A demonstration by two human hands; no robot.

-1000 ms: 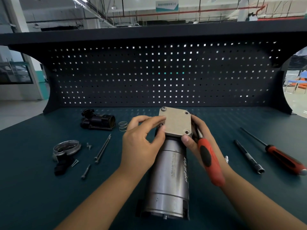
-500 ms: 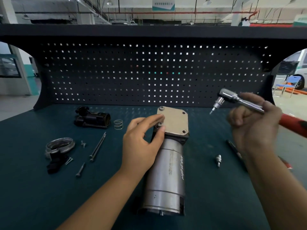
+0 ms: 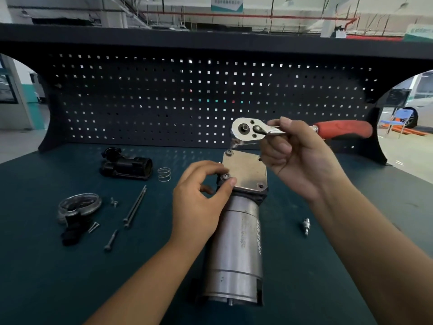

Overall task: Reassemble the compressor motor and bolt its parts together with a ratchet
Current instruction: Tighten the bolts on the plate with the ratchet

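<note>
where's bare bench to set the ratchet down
Bare mat lies front-left, between the loose screws and the near edge, and far right, past the small bit toward the bench edge, though the right arm hides part. Crowded: left of the motor, with black housing, spring, long bolts and cap.

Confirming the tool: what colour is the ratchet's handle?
The ratchet handle is red; head view.
</note>
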